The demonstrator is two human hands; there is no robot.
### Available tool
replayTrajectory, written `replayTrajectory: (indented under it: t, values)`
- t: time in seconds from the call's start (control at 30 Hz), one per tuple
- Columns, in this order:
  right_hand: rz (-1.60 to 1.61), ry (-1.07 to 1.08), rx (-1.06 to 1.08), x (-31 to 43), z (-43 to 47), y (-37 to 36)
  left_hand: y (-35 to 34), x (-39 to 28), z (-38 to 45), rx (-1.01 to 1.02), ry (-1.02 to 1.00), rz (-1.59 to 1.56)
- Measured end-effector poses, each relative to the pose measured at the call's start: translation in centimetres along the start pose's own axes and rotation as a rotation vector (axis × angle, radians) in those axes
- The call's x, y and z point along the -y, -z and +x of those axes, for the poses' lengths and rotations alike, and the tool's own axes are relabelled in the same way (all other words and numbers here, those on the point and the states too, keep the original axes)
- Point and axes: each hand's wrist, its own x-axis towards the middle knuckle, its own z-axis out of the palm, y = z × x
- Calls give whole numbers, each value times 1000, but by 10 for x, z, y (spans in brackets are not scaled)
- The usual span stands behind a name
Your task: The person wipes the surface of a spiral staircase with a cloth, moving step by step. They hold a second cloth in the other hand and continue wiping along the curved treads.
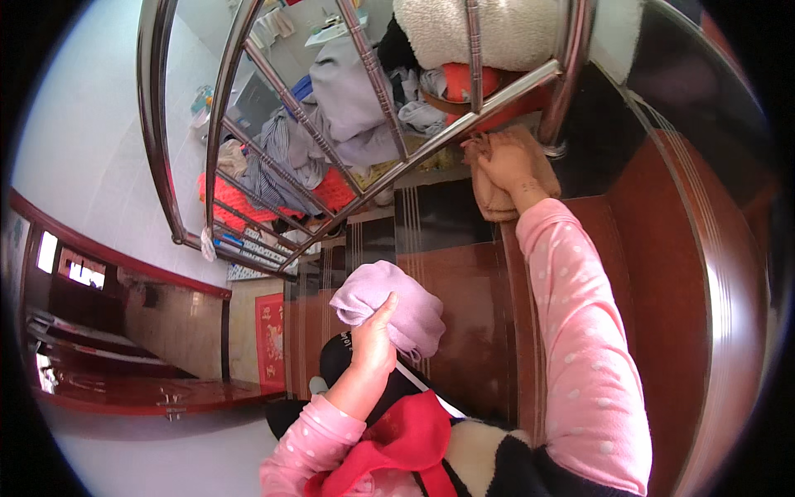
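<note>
A bunched lilac cloth (407,314) is in my left hand (374,348), with the thumb pressed over its near side and the other fingers hidden beneath. It is held above a brown stair tread, close to my black-clad leg. My right arm reaches far forward. My right hand (510,163) grips a folded tan towel (487,199) from above, its fingertips partly lost in the fabric. This towel lies on a higher step, against the foot of the metal railing (428,149).
Brown and black stairs (456,298) with pale stripes climb to the right. Beyond the railing bars lie heaped clothes (348,93), orange-red fabric (239,202) and a cream fleece (478,31). A red printed mat (270,341) is at the lower left, near a dark red door (205,394).
</note>
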Motion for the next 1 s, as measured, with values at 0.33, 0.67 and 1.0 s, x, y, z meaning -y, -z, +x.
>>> replayTrajectory:
  t: [0.33, 0.67, 1.0]
  values:
    - [48, 5, 65, -18, 0, 6, -11, -29, 18, -12, -28, 1]
    - [-290, 136, -50, -8, -53, 38, -3, -30, 21, 43, 102, -203]
    - [-127, 13, 496, 17, -274, 160, -21, 0, 26, 127, 162, -255]
